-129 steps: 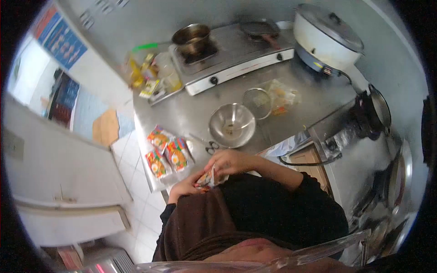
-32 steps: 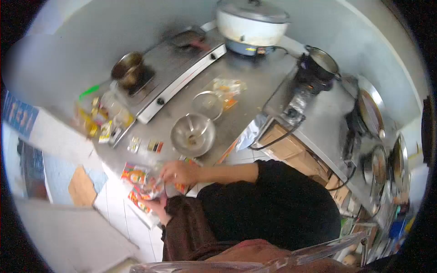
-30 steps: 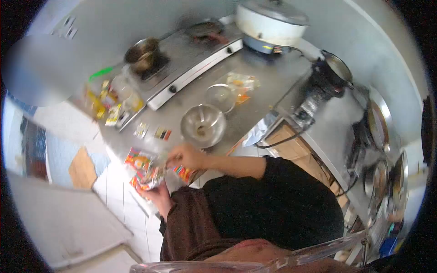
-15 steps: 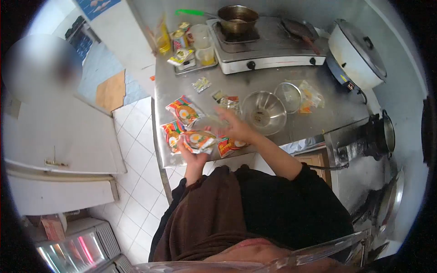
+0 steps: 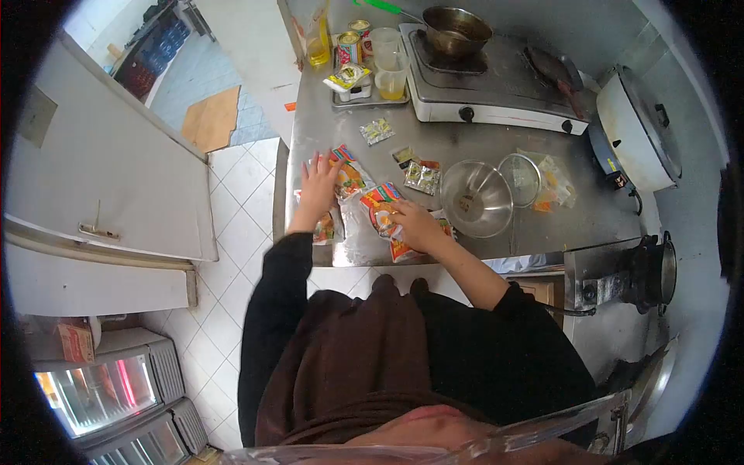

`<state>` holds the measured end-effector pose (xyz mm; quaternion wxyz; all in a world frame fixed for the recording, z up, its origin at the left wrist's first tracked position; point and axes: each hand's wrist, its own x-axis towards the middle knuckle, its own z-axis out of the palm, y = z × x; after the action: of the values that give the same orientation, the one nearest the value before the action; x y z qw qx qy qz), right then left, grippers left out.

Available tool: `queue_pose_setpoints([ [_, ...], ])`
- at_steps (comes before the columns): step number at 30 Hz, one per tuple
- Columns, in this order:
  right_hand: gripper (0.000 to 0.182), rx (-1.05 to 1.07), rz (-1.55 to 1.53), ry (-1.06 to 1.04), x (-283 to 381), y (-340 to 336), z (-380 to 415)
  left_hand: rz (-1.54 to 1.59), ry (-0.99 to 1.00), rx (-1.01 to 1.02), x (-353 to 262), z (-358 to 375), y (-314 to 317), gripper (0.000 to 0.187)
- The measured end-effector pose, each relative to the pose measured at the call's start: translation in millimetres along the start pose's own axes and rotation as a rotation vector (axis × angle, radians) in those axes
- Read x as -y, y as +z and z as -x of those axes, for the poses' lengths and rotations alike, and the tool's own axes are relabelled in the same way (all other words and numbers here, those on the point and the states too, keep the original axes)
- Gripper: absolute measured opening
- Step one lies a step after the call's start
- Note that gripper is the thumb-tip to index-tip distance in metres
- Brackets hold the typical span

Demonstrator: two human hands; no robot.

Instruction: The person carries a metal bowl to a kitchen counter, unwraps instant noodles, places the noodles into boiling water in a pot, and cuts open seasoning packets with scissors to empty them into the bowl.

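Note:
My left hand [image 5: 315, 187] has its fingers spread, with fingertips at the edge of an instant noodle packet [image 5: 355, 180]. Below that hand, another packet [image 5: 324, 228] is partly covered by my wrist. My right hand [image 5: 418, 225] grips the right side of a red and orange noodle packet [image 5: 380, 204] lying on the steel table. One more packet [image 5: 401, 250] shows partly under the right hand. Small seasoning sachets [image 5: 422, 177] lie beyond it. To the right stands a steel bowl [image 5: 477, 203] with small dark bits at its bottom.
A round strainer [image 5: 519, 180] sits beside torn clear wrappers [image 5: 556, 186]. At the back are a gas stove [image 5: 496, 97] with a brass-coloured pot [image 5: 456, 32], a tray [image 5: 349, 101] of cans and plastic cups, and a large white cooker [image 5: 632, 132]. Another sachet [image 5: 377, 131] lies nearer the tray.
My left hand has let go of a packet and moved up and left, its fingers spreading. My right hand has come down onto a packet, which now lies turned. The view has shifted.

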<state>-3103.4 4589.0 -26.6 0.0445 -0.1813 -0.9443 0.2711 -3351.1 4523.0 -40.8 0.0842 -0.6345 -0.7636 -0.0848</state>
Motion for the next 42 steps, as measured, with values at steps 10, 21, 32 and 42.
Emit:
queue_pose_setpoints([
  [10,0.054,-0.179,0.005,-0.015,32.9,-34.5,32.8,-0.385,0.603,0.483,20.6,-82.2,52.8,0.047],
  [21,0.040,-0.515,0.026,-0.099,60.0,-107.9,57.5,0.755,0.507,0.482,-14.9,-76.2,-109.5,0.097],
  [32,0.055,-0.110,-0.040,-0.140,74.0,-114.7,85.3,1.148,0.837,0.820,-106.9,3.7,-88.2,0.092],
  [42,0.048,0.489,-0.398,-0.266,48.0,-86.3,64.6,1.291,0.029,1.054,-116.8,74.6,-127.8,0.076],
])
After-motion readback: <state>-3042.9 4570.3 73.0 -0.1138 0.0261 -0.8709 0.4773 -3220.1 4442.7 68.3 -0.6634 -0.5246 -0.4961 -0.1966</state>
